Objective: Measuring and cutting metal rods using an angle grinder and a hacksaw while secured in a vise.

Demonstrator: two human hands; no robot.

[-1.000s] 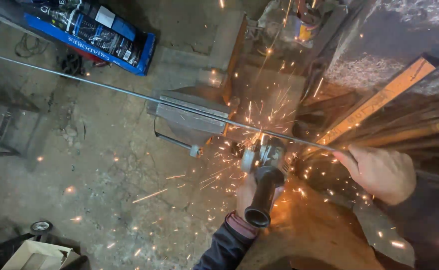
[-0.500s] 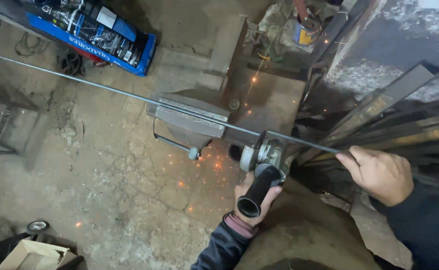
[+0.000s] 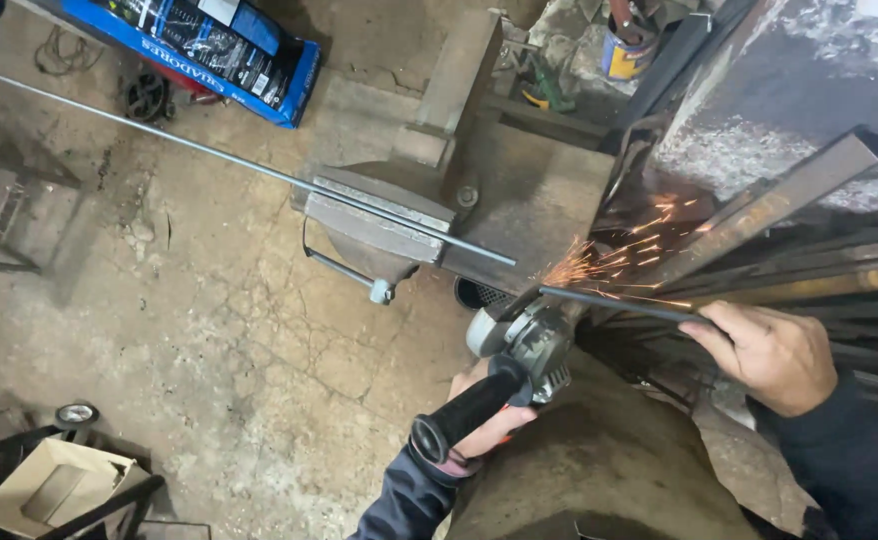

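Overhead, a worn, cracked concrete floor [image 3: 209, 340] fills most of the view, seen from a person's head looking down. At the right stands a stack of dark steel bars and flat strips [image 3: 809, 230], leaning across the frame. In the middle, a heavy bench vise [image 3: 389, 215] clamps a long thin steel rod [image 3: 159, 135] that runs from the far left edge to just past the vise. A blue printed box [image 3: 209, 50] lies at the top left, and an open cardboard box [image 3: 44, 485] sits at the bottom left, with a paint can [image 3: 624, 50] at the top.

The left hand [image 3: 484, 430] is wrapped tight around the black side handle of an angle grinder [image 3: 524, 340], held low just right of the vise. The right hand [image 3: 769, 355] is closed on a short cut piece of rod [image 3: 619, 302], pinching its right end so it sits nearly level, separate from the rod in the vise. The grinder's head sits at the piece's left end, where orange sparks [image 3: 609, 255] spray up to the right toward the stacked steel
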